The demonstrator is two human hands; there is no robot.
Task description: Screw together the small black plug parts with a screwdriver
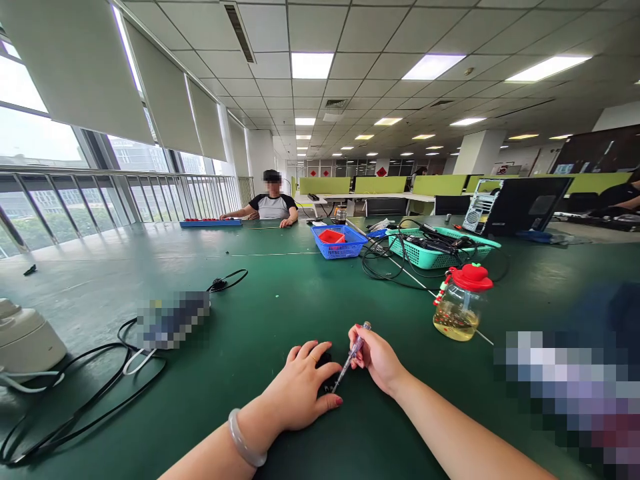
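In my right hand [377, 360] is a slim screwdriver [353, 357] with a see-through purplish handle, slanting down to the left. My fingers are closed around it. Its tip meets a small black object [329, 383] on the green table. Over that object lies my left hand [303, 387], fingers spread and bent, thumb and forefinger on either side, holding it against the tabletop. Most of the black object is hidden under the hand, so its kind cannot be made out. A pale bangle [244, 440] circles my left wrist.
A jar with a red lid [463, 303] stands to the right. Farther back are a blue basket [340, 248] and a green basket [417, 257] with cables. Black cables [100, 383] and a whitish device [27, 340] lie left. Across the table sits a person [273, 203].
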